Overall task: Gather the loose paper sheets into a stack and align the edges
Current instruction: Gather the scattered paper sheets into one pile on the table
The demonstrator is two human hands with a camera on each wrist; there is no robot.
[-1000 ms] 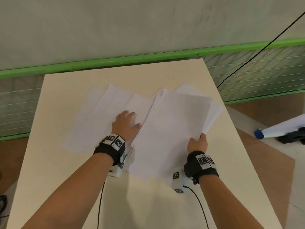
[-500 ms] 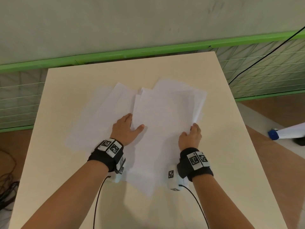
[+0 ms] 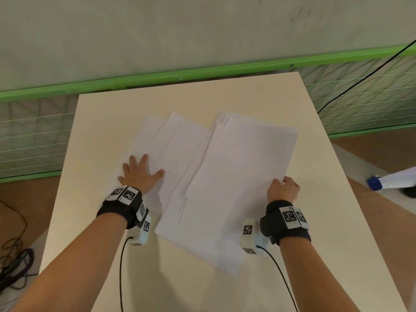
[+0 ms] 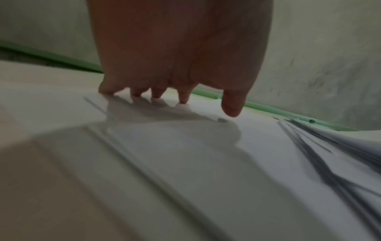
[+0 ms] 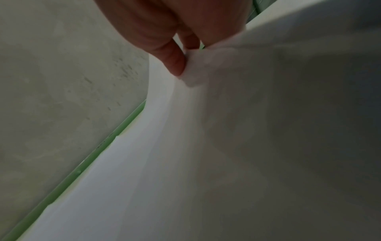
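Several white paper sheets lie fanned over the middle of the beige table (image 3: 225,91). A loose bundle of sheets (image 3: 238,176) lies on the right, overlapping the flatter left sheets (image 3: 177,140). My left hand (image 3: 140,173) rests flat with spread fingers on the left sheets; the left wrist view shows its fingertips (image 4: 156,95) touching the paper (image 4: 185,146). My right hand (image 3: 284,186) pinches the right edge of the bundle, and in the right wrist view the thumb and fingers (image 5: 175,60) grip the lifted, curved paper edge (image 5: 198,75).
A green rail (image 3: 202,72) and wire mesh fence (image 3: 360,93) run behind the table, with a grey wall beyond. A white roll with a blue cap (image 3: 391,181) lies on the floor to the right. Dark cables (image 3: 13,262) lie on the floor at left.
My left hand has slid left, off the bundle's edge onto the left sheets, and spread flat. My right hand still holds the bundle's right edge, and the bundle has been drawn to the right.
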